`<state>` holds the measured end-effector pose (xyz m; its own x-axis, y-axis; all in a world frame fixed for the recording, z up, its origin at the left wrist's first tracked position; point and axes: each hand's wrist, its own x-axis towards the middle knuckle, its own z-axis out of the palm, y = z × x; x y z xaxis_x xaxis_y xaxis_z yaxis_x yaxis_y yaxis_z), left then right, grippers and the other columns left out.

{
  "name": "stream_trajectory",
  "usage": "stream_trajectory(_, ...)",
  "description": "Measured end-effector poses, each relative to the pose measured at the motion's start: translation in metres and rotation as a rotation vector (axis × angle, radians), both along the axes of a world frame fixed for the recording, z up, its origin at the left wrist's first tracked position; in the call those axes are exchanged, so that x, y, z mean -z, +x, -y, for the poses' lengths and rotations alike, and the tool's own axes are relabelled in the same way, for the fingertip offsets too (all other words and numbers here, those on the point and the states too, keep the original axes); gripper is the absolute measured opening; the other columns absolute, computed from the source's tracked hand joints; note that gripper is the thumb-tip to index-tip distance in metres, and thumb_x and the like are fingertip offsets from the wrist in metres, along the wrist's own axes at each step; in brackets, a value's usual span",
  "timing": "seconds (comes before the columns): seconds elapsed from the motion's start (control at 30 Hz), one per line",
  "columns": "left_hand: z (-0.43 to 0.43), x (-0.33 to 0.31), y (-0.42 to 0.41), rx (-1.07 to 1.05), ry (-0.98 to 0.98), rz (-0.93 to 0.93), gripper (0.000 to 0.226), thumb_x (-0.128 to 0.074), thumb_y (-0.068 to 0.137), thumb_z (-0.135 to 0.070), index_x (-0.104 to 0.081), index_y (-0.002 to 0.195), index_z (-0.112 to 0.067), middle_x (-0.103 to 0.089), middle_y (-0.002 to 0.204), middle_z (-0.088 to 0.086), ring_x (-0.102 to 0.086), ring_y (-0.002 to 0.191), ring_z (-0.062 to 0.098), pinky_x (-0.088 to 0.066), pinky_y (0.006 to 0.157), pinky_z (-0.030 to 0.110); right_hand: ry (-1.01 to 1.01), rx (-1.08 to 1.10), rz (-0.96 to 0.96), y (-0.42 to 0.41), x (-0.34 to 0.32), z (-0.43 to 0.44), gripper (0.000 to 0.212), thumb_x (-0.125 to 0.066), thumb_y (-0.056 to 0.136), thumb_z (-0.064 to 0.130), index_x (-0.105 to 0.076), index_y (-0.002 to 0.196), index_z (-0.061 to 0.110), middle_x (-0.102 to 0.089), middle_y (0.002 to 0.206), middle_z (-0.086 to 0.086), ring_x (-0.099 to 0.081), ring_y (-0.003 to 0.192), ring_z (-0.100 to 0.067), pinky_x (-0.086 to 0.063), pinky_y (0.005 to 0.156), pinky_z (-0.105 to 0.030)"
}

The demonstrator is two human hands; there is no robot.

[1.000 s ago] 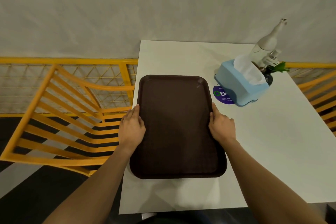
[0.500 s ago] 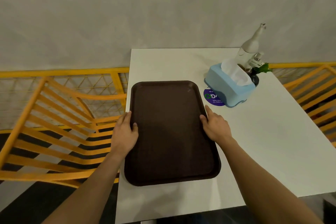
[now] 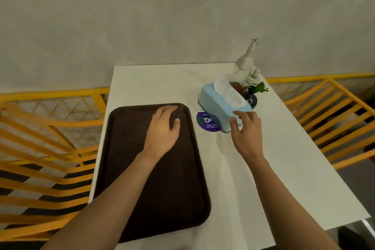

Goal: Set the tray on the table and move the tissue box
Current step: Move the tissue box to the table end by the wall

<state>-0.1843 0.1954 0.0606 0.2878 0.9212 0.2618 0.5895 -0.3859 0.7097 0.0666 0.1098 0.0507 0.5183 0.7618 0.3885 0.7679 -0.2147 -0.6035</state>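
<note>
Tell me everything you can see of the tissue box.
The tissue box is pale blue, rounded, plastic-looking, with a white tissue standing out of its top slot. It sits flat on the white table, angled, partly over a purple round sticker, right of the tray. The right hand meets its near end.

Only one piece of lettering was found: a round purple sticker (image 3: 207, 123) laid flat on the white worktop (image 3: 263, 164), just right of the tray's far right corner and partly covered by the near end of the blue tissue box (image 3: 220, 103). A green ring and a large white "G" were made out on it, seen upside down. The lines of small white print beneath them were too small and blurred to be read. No other text, brand or number was seen.
</note>
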Motion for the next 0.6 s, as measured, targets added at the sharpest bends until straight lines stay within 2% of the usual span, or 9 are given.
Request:
stream_trajectory(0.1,-0.019,-0.007,0.053,0.024,-0.055,0.054,0.043,-0.053,0.099,-0.03,-0.056,0.141,-0.019,-0.055,0.142,0.001,-0.05,0.133,0.018,-0.032,0.106,0.022,-0.021,0.052,-0.036,0.03,0.0,-0.006,0.054,-0.055,0.096,0.051,-0.047,0.142,0.024,-0.047,0.14,-0.007,-0.041,0.124,-0.025,-0.043,0.095,-0.037)
stream_trajectory(0.2,-0.035,-0.006,0.102,0.046,-0.128,0.068,0.045,-0.048,0.103,-0.037,-0.051,0.145,-0.022,-0.05,0.147,0.001,-0.051,0.131,0.019,-0.037,0.104,0.026,-0.106,0.053,-0.111,0.056,0.004,-0.01,0.088,-0.058,0.084,0.072,-0.029,0.152,0.025,-0.034,0.15,-0.001,-0.032,0.132,-0.026,-0.039,0.103,-0.043)
stream_trajectory(0.33,-0.064,-0.001,0.152,0.042,-0.18,0.082,0.051,-0.043,0.106,-0.039,-0.041,0.153,-0.02,-0.041,0.155,0.005,-0.042,0.141,0.02,-0.03,0.105,0.024,-0.231,-0.012,-0.184,0.079,0.013,-0.02,0.123,-0.062,0.066,0.089,-0.014,0.158,0.023,-0.022,0.161,0.0,-0.023,0.143,-0.03,-0.035,0.112,-0.05)
stream_trajectory(0.5,-0.095,0.011,0.184,-0.001,-0.277,0.033,0.058,-0.036,0.108,-0.04,-0.026,0.16,-0.018,-0.028,0.164,0.007,-0.03,0.15,0.023,-0.022,0.112,0.026,-0.267,-0.111,-0.255,0.092,0.031,-0.027,0.134,-0.063,0.057,0.094,-0.005,0.158,0.028,-0.022,0.158,0.004,-0.024,0.142,-0.024,-0.035,0.112,-0.047)
stream_trajectory(0.6,-0.105,0.018,0.195,0.052,-0.287,-0.016,0.054,-0.034,0.109,-0.037,-0.031,0.159,-0.017,-0.032,0.163,0.01,-0.031,0.15,0.024,-0.022,0.116,0.028,-0.235,-0.122,-0.327,0.098,0.041,-0.028,0.128,-0.066,0.06,0.09,-0.005,0.157,0.034,-0.03,0.149,0.01,-0.03,0.134,-0.017,-0.041,0.106,-0.04)
